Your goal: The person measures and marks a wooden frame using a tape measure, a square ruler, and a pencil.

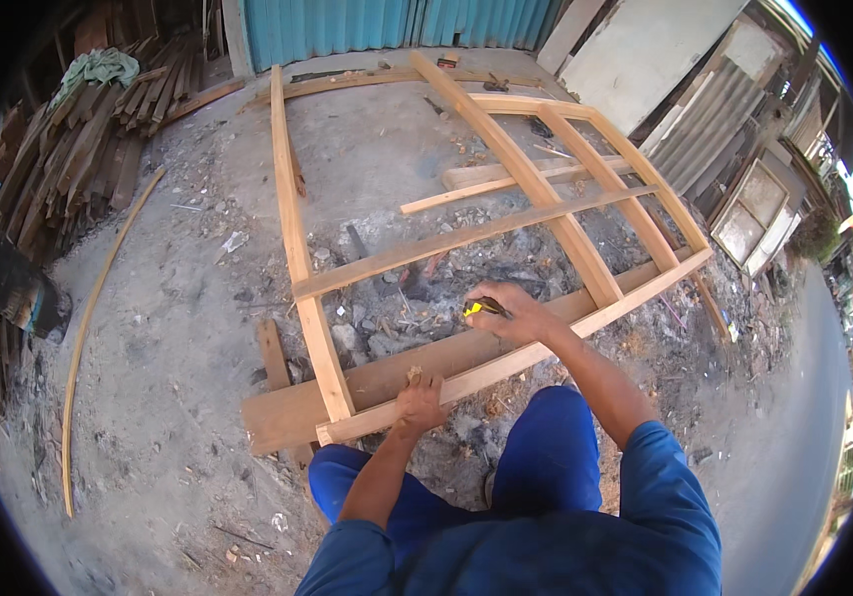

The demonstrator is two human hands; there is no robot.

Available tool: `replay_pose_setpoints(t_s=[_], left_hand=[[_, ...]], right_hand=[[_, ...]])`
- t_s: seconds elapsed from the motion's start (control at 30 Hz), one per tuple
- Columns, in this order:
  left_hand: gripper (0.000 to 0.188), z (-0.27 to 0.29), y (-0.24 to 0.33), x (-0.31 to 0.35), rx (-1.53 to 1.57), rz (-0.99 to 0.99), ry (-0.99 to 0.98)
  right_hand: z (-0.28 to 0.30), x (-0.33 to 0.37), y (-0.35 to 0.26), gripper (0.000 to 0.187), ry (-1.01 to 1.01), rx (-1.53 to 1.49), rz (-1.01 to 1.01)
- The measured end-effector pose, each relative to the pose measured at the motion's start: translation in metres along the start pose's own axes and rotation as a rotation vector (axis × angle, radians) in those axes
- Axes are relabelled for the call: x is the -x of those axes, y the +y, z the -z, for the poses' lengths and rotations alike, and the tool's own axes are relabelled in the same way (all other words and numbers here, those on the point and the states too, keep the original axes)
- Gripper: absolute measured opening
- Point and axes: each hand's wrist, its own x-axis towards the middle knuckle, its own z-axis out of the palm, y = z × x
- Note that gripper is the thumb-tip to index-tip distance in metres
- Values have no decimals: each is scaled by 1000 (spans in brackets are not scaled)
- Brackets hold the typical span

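Note:
A pale wooden frame (297,228) of long rails and crosspieces lies in front of me, raised on a wide brown plank (287,412). My left hand (422,405) rests over the near rail (481,375), its fingers curled across the top edge. Farther right, my right hand (511,310) is closed around a small yellow and black tape measure (484,307), held just beyond that rail. Most of the tape measure is hidden by the fingers. A thinner crosspiece (476,241) spans the frame beyond my hands.
Stacked old boards (79,149) fill the far left, with a greenish cloth (99,68) on top. A long thin strip (99,298) lies on the dusty ground. Blue corrugated doors (347,30) stand behind. Corrugated sheets (710,129) and an old window frame (749,214) lean at the right.

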Motion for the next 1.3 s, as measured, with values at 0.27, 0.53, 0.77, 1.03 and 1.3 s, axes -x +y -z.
replay_pose_setpoints(t_s=[0.27, 0.53, 0.77, 1.03, 1.3], left_hand=[[66, 1, -2, -9, 20, -5, -77], [67, 20, -38, -38, 106, -120, -454], [51, 25, -30, -34, 778, 197, -131], [35, 29, 0, -45, 1232, 253, -52], [14, 93, -14, -50, 561, 237, 42]], right_hand=[[14, -11, -44, 51, -175, 372, 184], [16, -8, 15, 59, -308, 400, 94], [-60, -15, 91, 68, -375, 350, 149], [-70, 2, 103, 71, -384, 183, 322], [34, 32, 166, 58, -247, 285, 132]])
